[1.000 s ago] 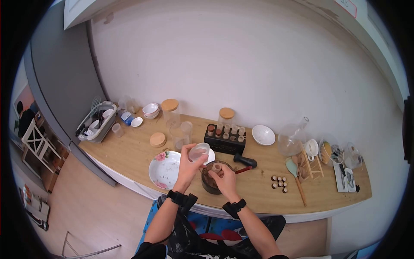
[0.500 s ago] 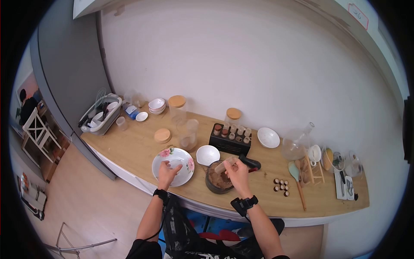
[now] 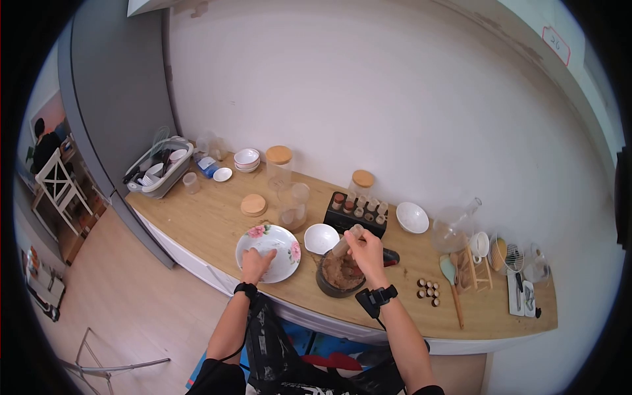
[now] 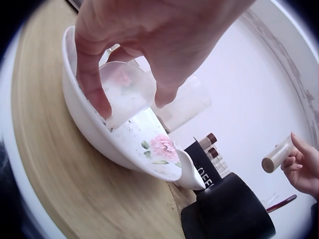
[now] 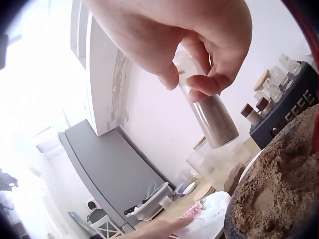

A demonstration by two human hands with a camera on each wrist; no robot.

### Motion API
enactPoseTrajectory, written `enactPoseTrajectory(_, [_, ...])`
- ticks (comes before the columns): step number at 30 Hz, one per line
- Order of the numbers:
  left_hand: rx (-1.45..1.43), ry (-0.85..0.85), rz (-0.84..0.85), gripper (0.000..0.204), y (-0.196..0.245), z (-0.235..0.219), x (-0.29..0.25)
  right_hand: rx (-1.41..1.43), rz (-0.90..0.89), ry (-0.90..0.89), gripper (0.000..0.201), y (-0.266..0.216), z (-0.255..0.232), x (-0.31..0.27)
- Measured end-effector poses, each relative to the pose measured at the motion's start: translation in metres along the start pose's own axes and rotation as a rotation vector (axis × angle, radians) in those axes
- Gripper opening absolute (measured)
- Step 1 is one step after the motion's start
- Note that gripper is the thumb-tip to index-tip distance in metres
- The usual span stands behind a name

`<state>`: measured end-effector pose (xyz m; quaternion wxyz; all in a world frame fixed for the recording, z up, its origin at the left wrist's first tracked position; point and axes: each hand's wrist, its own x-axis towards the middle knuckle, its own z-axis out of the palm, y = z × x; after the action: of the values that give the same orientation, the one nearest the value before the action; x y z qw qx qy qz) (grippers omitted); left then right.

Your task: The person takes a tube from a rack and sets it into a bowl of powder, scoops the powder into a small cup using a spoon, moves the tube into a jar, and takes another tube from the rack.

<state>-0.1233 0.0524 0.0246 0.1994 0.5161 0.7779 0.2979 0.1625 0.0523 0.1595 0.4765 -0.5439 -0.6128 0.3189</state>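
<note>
My left hand [image 3: 257, 262] reaches down into a white flowered plate [image 3: 284, 265] and grips a small clear cup [image 4: 122, 88] between thumb and fingers [image 4: 94, 97], its base against the plate [image 4: 149, 159]. To the right, my right hand [image 3: 361, 242] pinches a glass spice tube [image 3: 343, 244] holding brown powder [image 5: 215, 122]. The tube is tilted above a black bowl [image 3: 324, 284] filled with brown powder [image 5: 279, 199].
A black rack of spice tubes [image 3: 355, 212] and a white bowl [image 3: 320, 237] stand just behind the black bowl. Lidded jars [image 3: 279, 164], a wooden lid [image 3: 253, 204], a dish rack [image 3: 161, 168], a glass flask [image 3: 451, 227], small corks [image 3: 428, 289] and a spatula [image 3: 451, 280] lie along the wooden counter.
My left hand has carried the clear cup from above the black bowl down and left into the flowered plate. My right hand has lifted the tube slightly back over the bowl.
</note>
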Motion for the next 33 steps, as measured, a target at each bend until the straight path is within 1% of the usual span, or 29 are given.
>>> enactPoseTrajectory(2, [0.031,0.017,0.012,0.072,-0.004,0.0,-0.002,0.019,0.008,-0.016,0.035,-0.002,0.001,0.004])
enactPoseTrajectory(4, [-0.117,-0.014,-0.028,0.07,-0.009,0.003,0.0,-0.017,-0.027,-0.022,0.036,-0.005,0.003,0.008])
enactPoseTrajectory(7, [-0.107,-0.03,-0.004,0.069,-0.013,0.002,-0.001,-0.097,-0.022,-0.06,0.036,-0.012,0.005,0.013])
enactPoseTrajectory(8, [-0.107,-0.028,-0.004,0.069,-0.005,-0.007,-0.006,-0.095,-0.023,-0.061,0.036,0.0,0.009,0.018])
enactPoseTrajectory(9, [-0.096,-0.037,-0.001,0.069,0.003,-0.015,-0.013,-0.187,-0.094,-0.06,0.037,0.02,0.016,0.025])
enactPoseTrajectory(10, [-0.086,-0.046,0.003,0.069,0.008,-0.021,-0.018,-0.278,-0.165,-0.057,0.037,0.025,0.019,0.026])
enactPoseTrajectory(11, [-0.083,-0.047,0.003,0.069,0.007,-0.02,-0.019,-0.277,-0.164,-0.057,0.037,0.031,0.02,0.025])
enactPoseTrajectory(13, [-0.192,-0.102,-0.074,0.072,0.004,-0.019,-0.018,-0.248,-0.123,-0.088,0.038,0.035,0.021,0.028])
enactPoseTrajectory(14, [-0.193,-0.099,-0.07,0.072,-0.003,-0.013,-0.013,-0.228,-0.095,-0.074,0.038,0.035,0.022,0.03])
enactPoseTrajectory(15, [-0.187,-0.047,-0.021,0.073,-0.013,-0.005,-0.01,-0.228,-0.093,-0.074,0.038,0.037,0.023,0.031])
enactPoseTrajectory(16, [-0.18,0.001,0.03,0.074,-0.013,-0.005,-0.011,-0.248,-0.109,-0.105,0.038,0.038,0.023,0.03])
enactPoseTrajectory(17, [-0.176,-0.002,0.034,0.074,-0.014,-0.005,-0.012,-0.265,-0.126,-0.132,0.038,0.039,0.024,0.031])
enactPoseTrajectory(18, [-0.166,0.001,0.032,0.075,-0.014,-0.006,-0.011,-0.264,-0.128,-0.127,0.038,0.039,0.025,0.032])
enactPoseTrajectory(20, [-0.16,0.005,0.023,0.075,-0.01,-0.009,-0.015,-0.212,-0.109,-0.053,0.038,0.04,0.027,0.033])
enactPoseTrajectory(22, [-0.097,0.091,0.125,0.073,-0.008,-0.012,-0.019,-0.226,-0.107,-0.067,0.038,0.044,0.025,0.032])
enactPoseTrajectory(24, [-0.118,0.105,0.137,0.072,-0.006,-0.015,-0.018,-0.237,-0.115,-0.077,0.038,0.045,0.024,0.037])
enactPoseTrajectory(30, [-0.163,0.157,0.168,0.067,0.0,-0.017,-0.02,-0.274,-0.06,-0.078,0.038,0.047,0.018,0.039])
enactPoseTrajectory(33, [-0.172,0.172,0.178,0.065,0.008,-0.021,-0.022,-0.255,-0.065,-0.084,0.038,0.036,0.014,0.037])
